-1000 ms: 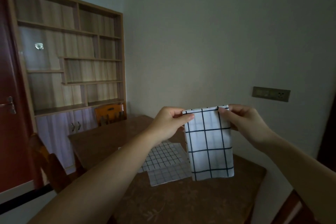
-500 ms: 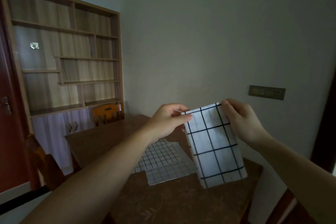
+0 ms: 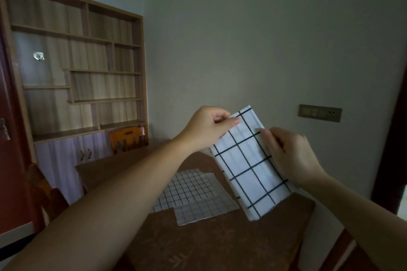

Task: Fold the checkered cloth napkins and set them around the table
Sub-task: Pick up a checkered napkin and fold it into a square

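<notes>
nearby, brown table (image 3: 220,248), wooden shelving (image 3: 74,68), plain grey wall (image 3: 253,39)

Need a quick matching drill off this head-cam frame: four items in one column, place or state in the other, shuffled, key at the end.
Items
1. large-check napkin
2. small-check napkins
3. orange chair
4. wall socket plate

Places or states
A. lying flat on the table, overlapping
B. on the wall, right of the hands
C. held up, tilted, by left hand and right hand
D. at the table's far side, by the shelf unit

Pairs: 1-C, 2-A, 3-D, 4-B
</notes>
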Demonstrator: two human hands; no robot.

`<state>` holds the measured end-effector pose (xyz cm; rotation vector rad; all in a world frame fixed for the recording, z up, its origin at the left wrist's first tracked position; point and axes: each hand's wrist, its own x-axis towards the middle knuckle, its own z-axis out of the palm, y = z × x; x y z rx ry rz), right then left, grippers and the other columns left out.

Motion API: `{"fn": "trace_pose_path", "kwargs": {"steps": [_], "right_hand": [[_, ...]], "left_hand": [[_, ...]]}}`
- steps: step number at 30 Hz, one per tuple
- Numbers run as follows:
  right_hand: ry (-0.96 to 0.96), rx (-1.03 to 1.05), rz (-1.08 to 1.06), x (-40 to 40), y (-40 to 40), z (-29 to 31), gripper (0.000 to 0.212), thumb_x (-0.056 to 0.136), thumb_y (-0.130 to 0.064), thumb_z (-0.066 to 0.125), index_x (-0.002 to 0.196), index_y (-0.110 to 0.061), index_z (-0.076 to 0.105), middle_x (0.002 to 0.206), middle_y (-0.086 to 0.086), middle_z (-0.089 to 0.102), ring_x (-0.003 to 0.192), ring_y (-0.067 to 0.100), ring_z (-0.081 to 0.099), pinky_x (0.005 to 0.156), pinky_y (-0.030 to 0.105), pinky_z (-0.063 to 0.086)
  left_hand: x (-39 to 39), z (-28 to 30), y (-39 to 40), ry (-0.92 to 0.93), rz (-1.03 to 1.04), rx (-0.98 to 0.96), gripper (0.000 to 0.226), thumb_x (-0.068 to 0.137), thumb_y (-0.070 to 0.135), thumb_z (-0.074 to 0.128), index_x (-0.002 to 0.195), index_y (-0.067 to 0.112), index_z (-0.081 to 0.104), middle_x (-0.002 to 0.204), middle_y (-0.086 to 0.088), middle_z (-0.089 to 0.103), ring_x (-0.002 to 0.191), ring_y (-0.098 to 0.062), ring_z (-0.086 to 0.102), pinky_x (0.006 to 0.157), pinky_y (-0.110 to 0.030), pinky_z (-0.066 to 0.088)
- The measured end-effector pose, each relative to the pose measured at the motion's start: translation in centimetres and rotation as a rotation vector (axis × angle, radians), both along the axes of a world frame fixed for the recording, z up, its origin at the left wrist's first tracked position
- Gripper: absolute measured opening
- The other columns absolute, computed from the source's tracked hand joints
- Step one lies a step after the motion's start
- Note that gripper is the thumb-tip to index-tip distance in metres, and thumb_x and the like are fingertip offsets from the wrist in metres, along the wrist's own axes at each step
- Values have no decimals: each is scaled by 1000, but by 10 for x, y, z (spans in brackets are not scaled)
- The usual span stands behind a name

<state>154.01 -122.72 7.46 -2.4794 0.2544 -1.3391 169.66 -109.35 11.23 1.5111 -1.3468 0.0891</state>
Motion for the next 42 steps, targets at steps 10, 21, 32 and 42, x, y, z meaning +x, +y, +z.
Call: {"fn": "trace_pose_path", "kwargs": {"steps": [10, 21, 32, 42], "right_hand": [[-12, -64, 39, -13, -2, -1, 46, 93, -52, 37, 60, -21, 49, 50, 2, 47, 49, 18, 47, 46, 27, 31], [189, 267, 300, -21, 19, 26, 22, 87, -32, 67, 68, -22, 62, 55, -14, 65, 47, 3, 60, 47, 16, 45], [-42, 558, 344, -18, 17, 42, 21, 91, -21, 65, 78, -5, 68, 65, 10, 72, 53, 26, 67, 46, 32, 53], [281, 664, 557, -35, -8, 36, 18, 91, -16, 57, 100, -11, 71, 71, 15, 68, 50, 19, 55, 44, 25, 43]], "left_hand": [[2, 13, 1, -143, 43, 33, 52, 93, 32, 61, 57, 0, 40, 49, -3, 29, 44, -14, 28, 48, -27, 25], [-9, 24, 8, -36, -23, 14, 53, 87, 32, 68, 68, -14, 49, 55, -7, 28, 42, -12, 26, 41, -21, 25], [-29, 5, 10, 387, -273, 199, 5, 89, 22, 65, 94, 24, 65, 85, 12, 75, 82, 2, 70, 68, -13, 54], [-17, -5, 22, 472, -200, 151, 19, 91, 11, 60, 110, 9, 64, 110, -12, 72, 102, -25, 69, 87, -39, 57]]}}
